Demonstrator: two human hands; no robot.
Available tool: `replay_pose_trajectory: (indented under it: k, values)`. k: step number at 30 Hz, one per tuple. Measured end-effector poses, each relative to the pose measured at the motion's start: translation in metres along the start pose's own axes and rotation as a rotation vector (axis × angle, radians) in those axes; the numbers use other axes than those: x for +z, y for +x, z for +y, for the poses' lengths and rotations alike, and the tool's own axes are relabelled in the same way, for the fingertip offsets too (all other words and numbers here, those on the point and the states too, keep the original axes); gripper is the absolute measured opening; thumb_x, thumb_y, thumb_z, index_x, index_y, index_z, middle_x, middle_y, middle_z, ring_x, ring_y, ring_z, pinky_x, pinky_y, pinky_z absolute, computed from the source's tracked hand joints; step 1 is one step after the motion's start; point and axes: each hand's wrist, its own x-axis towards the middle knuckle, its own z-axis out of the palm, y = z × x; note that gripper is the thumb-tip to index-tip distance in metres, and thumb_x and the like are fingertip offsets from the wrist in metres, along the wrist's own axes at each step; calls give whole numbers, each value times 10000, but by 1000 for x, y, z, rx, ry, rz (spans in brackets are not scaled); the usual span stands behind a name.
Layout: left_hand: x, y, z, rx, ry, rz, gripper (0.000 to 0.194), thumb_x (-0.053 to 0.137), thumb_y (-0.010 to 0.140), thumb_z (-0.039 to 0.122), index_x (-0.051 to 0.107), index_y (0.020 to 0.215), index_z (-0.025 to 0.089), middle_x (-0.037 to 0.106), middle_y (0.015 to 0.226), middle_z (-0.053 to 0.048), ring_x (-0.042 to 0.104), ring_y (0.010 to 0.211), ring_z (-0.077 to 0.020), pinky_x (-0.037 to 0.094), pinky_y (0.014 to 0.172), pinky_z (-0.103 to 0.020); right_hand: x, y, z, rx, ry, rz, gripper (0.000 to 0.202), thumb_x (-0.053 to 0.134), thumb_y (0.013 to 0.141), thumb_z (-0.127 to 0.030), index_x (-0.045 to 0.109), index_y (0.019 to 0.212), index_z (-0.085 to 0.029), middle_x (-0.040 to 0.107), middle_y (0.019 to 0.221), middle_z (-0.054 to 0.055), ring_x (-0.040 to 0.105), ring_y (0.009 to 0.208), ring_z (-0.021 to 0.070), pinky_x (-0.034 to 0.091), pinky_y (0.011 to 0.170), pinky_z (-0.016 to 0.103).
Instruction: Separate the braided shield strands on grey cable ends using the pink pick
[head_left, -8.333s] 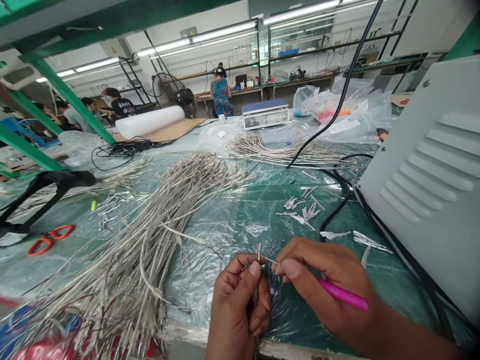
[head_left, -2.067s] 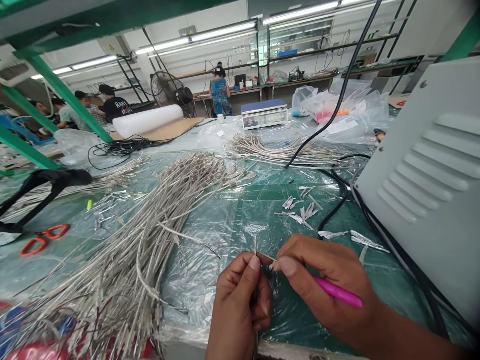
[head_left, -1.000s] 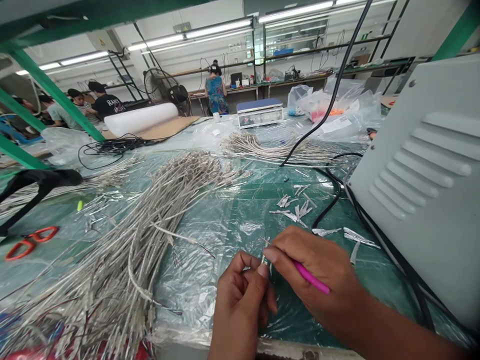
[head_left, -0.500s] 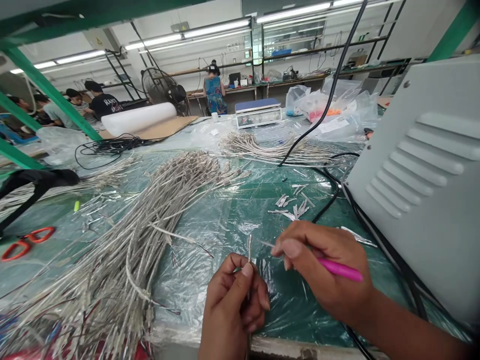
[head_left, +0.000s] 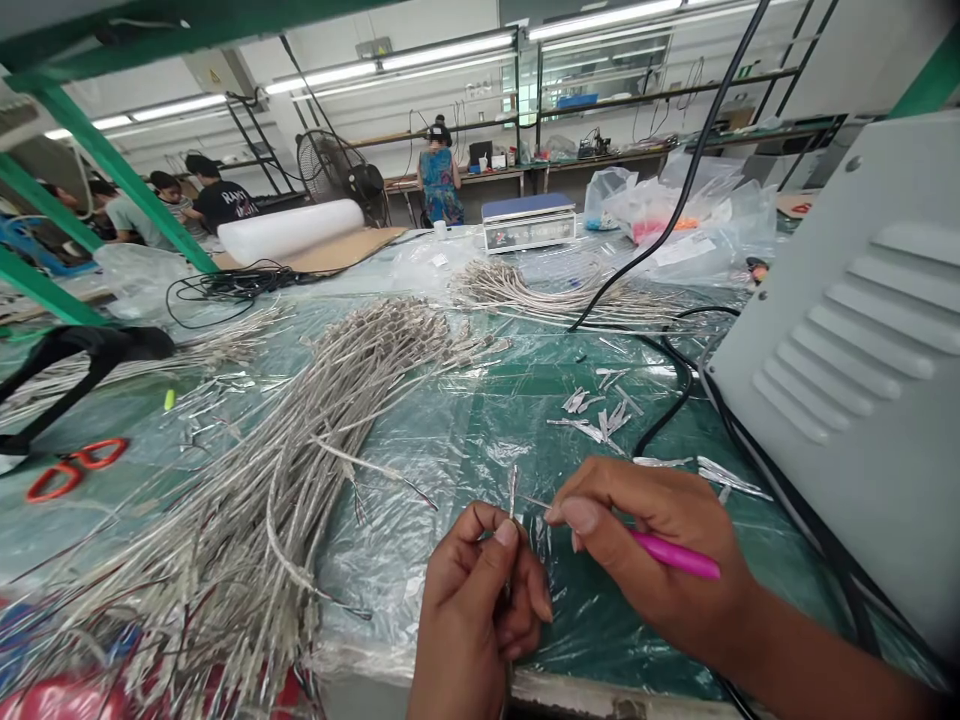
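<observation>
My left hand (head_left: 487,590) is closed at the front of the table, pinching a thin cable (head_left: 513,490) whose silvery end points up past the thumb. To its right, my right hand (head_left: 652,550) is wrapped round a pink-handled tool (head_left: 679,554). A thin pointed tip reaches out from my right fingers towards the cable end; whether the two touch cannot be made out. Left of my hands lies a large bundle of pale cables (head_left: 300,430). Scraps of silver foil (head_left: 600,420) lie beyond my right hand.
Orange-handled scissors (head_left: 79,468) lie at the left. A grey vented machine (head_left: 847,330) stands at the right, with black cables (head_left: 795,510) beside it. Farther back are a scale (head_left: 529,225), plastic bags (head_left: 675,215) and a white roll (head_left: 292,232). Several people are in the background.
The view has shifted slightly, so most things appear a little farther right. The thin tip in my right hand is closer to the cable end.
</observation>
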Motion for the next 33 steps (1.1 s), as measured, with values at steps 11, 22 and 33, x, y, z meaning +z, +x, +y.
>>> replay_pose_trajectory:
  k: [11, 22, 33]
  values:
    - [3, 0, 0, 19, 17, 19, 197, 542, 924, 290, 449, 773, 206, 589, 483, 34, 154, 355, -27, 162, 358, -148, 0, -2, 0, -31, -42, 6, 251, 496, 941, -209, 589, 709, -186, 596, 606, -10, 526, 522, 97, 388, 516, 240]
    - [2, 0, -1, 31, 15, 9, 188, 542, 926, 276, 453, 776, 204, 593, 495, 34, 148, 363, -28, 163, 359, -143, 3, 0, 0, 51, -68, -6, 293, 499, 950, -238, 536, 665, -181, 480, 562, -44, 419, 498, 75, 334, 500, 234]
    - [-4, 1, 0, 33, -91, -76, 191, 495, 950, 266, 530, 783, 180, 662, 547, -32, 191, 344, -33, 203, 349, -140, 2, 3, 2, 169, -86, 149, 328, 518, 952, -289, 565, 643, -191, 538, 553, -32, 491, 501, 88, 370, 497, 235]
